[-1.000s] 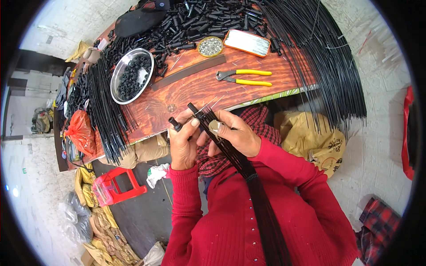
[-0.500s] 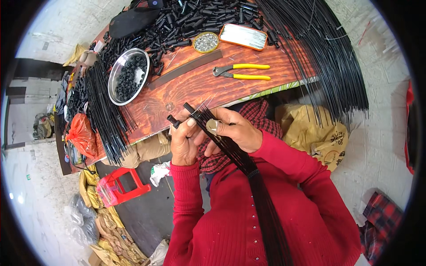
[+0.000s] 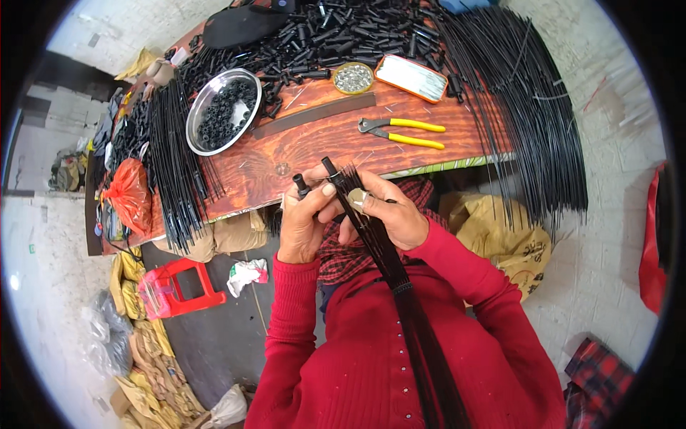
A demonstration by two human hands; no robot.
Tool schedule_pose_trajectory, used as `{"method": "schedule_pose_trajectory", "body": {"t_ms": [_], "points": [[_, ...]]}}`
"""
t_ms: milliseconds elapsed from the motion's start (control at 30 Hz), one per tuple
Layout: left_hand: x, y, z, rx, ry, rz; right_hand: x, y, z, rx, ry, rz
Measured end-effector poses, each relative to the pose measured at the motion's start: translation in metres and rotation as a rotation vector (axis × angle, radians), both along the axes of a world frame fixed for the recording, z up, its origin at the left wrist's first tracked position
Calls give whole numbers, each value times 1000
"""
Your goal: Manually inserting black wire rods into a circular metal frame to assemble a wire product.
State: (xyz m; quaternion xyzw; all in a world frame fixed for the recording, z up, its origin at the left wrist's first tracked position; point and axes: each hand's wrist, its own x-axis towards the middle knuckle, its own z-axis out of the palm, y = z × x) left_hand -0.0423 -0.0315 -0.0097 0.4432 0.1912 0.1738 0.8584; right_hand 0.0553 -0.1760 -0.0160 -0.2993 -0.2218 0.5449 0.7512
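Your left hand [image 3: 304,222] has its fingers pinched shut on a small black cap [image 3: 301,185], right beside your right hand [image 3: 389,214], whose fingers are closed around the bundle of black rods [image 3: 400,286]. Yellow pliers [image 3: 404,132] sit on the table [image 3: 321,143] just past your fingers.

Over the last second we brought our left hand [image 3: 306,227] and right hand [image 3: 389,218] a little closer together at the middle of the frame. The short black tube [image 3: 301,186] in the left grip, which had lain flatter and pointed toward the left, stood more upright. The longer black tube [image 3: 333,171] that caps the bundle of black rods [image 3: 400,300] rose and now pointed at the upper middle, nearer the tabletop [image 3: 314,146] edge. The whole scene slid slightly as our head shifted.
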Motion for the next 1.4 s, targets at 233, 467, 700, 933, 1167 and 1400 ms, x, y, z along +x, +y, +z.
{"method": "schedule_pose_trajectory", "body": {"t_ms": [233, 467, 700, 933, 1167, 1400], "points": [[-2, -1, 2, 37, -15, -33, 0, 1, -3, -51, -82, -9], [3, -15, 7, 121, 71, 82, 2, -1, -3, -28, -14, 8], [-11, 12, -8, 201, 44, 106, 3, -4, -10, -71, 16, 35], [-2, 15, -4, 732, 9, 166, 1, -4, -10, -72, -19, 4], [-2, 31, 0, 1028, -17, 165, -2, -3, -9, -106, -46, -3], [3, 33, 17, 1333, 39, 142, -1, -2, -7, -116, -49, -2]]}}
